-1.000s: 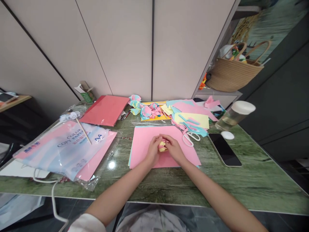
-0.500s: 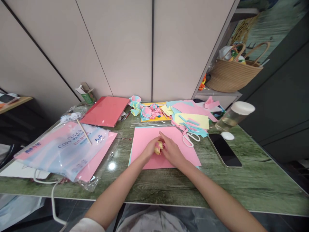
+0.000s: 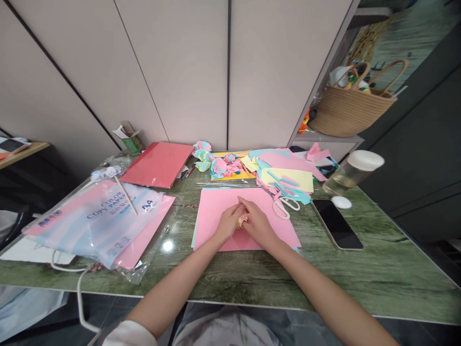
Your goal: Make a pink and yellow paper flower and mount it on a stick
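Cupped between both palms is a small yellow-and-pink paper flower (image 3: 242, 220), mostly hidden by the fingers. My left hand (image 3: 228, 222) is closed around its left side. My right hand (image 3: 256, 222) wraps the other side, and the fingertips of the two hands meet at the far end. Beneath them lies a stack of pink paper (image 3: 212, 235) with pale blue edges showing. White-handled scissors (image 3: 283, 209) rest on the stack's upper right corner. Thin wires (image 3: 225, 184) lie along its far edge.
Finished-looking paper flowers (image 3: 219, 167) and cut paper scraps (image 3: 288, 178) sit at the back. To the right are a phone (image 3: 336, 224) and a lidded bottle (image 3: 351, 173). At left lie a bag of colour copy paper (image 3: 104, 216) and a red folder (image 3: 158, 164).
Both hands have closed further round the paper flower, so less of it shows. The left hand has shifted slightly toward the right one. The view has moved a little.
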Demonstrator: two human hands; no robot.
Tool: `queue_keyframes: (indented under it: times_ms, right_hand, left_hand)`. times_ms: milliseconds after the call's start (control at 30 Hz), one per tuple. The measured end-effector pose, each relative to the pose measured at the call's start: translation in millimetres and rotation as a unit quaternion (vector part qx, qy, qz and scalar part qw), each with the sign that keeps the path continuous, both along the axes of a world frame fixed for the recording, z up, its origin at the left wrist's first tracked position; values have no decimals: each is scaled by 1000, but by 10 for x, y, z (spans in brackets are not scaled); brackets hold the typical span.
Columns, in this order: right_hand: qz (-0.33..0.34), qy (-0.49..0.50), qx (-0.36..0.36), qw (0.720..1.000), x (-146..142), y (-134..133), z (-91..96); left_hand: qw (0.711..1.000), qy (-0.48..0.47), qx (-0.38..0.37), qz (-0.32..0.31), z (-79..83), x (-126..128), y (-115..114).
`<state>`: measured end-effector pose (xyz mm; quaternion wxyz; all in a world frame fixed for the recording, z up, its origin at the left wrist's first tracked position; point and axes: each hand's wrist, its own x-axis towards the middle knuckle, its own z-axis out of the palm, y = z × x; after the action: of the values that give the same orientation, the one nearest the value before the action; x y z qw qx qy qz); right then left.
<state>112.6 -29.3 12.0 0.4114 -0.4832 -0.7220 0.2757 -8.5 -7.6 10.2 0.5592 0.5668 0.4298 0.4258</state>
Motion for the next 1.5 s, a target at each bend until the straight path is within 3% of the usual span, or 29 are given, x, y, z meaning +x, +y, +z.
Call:
queue_keyframes:
  times_ms: [133,300,500,633,1000,1233,1500]
  right_hand:
    - [-6,-49,30,998,9,-24,12]
    - [-17,-9,39,999,-15,-63,50]
    - [2,21,22,1000,-14,-48,57]
    - [15,-18,25,999,33,-5,30]
    - [71,-172,146,971,-2,-87,-3]
    - [72,-225,163,958,-18,-127,70]
    - [45,-293,207,933,-31,-108,26]
  left_hand:
    - [999,42,17,10,0,1,-26]
    - [995,59,66,51,35,2,-62]
    - [999,-16,8,33,-30,3,-33]
    - [998,-36,-45,13,-62,6,-17]
    - [997,45,-42,35,-55,43,-97]
    - [995,83,-32,49,25,35,-112]
    - [993,101,-34,50,-91,20,-82]
